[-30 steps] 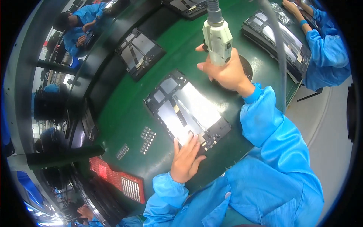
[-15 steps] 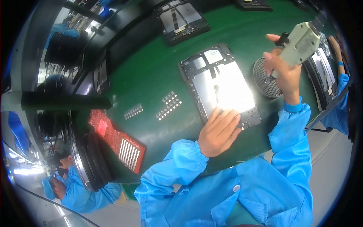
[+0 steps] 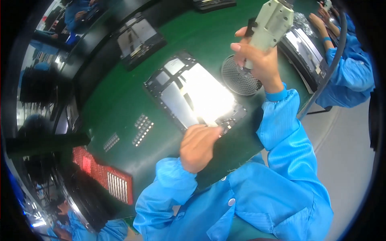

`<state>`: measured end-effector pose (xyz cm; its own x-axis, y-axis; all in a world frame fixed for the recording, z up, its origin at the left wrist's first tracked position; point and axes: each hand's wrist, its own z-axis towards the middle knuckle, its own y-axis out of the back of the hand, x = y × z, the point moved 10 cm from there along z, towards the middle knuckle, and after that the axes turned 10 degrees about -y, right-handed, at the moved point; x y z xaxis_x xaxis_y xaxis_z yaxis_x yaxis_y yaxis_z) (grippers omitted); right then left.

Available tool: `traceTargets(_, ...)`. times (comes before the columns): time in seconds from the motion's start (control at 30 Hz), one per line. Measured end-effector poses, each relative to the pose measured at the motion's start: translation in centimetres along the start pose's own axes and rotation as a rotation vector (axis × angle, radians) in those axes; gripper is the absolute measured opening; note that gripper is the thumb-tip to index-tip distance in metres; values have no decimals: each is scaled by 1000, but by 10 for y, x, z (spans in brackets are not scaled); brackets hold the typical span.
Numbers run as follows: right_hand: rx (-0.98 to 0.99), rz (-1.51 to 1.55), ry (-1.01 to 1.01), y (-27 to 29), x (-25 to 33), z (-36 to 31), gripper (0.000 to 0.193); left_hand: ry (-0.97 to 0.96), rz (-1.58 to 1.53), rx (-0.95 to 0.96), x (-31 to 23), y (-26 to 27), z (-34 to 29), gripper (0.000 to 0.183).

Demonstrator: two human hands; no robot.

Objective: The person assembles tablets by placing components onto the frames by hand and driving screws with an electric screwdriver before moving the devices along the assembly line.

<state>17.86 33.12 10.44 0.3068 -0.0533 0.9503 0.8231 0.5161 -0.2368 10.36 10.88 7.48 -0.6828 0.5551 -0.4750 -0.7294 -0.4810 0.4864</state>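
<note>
In front of me on the green table lies a flat, opened electronic device [image 3: 171, 102], tablet-like, with a black frame and shiny silver plates inside. Strong glare hides part of it. My left hand [image 3: 196, 148] is at its near edge, fingers curled and pressed together against the frame; whatever is between the fingertips is hidden. My right hand [image 3: 263, 66] grips a pale pistol-shaped power screwdriver [image 3: 272, 22], raised above the table right of the device. Beneath that hand sits a round grey perforated dish [image 3: 243, 82], partly covered by it.
Small metal parts [image 3: 142, 129] lie in rows left of the device. Nearer left is a red bubble-wrap sheet [image 3: 90, 164] with a strip tray [image 3: 117, 188]. Similar units [image 3: 140, 38] stand at the back and right [image 3: 307, 56]. A co-worker's blue sleeve [image 3: 350, 76] and a cable [image 3: 341, 48] are at right.
My left hand has gone from lying flat on the device to curled fingers at its near edge. The view has shifted, moving everything leftward; my right hand still holds the screwdriver.
</note>
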Motion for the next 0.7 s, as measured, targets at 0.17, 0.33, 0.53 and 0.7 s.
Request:
traceTargets(0.17,31,-14,-18,9,-6,0,35,274,-25,-95,30,10,-5,14)
traceTargets(0.33,33,-145,-22,2,-11,3,39,354,66,-135,54,17,0,12)
traceTargets(0.53,18,-119,-10,10,-10,6,21,384,89,-157,46,29,-1,12)
traceTargets(0.7,14,-123,27,15,-10,10,32,359,118,-140,42,41,-7,14)
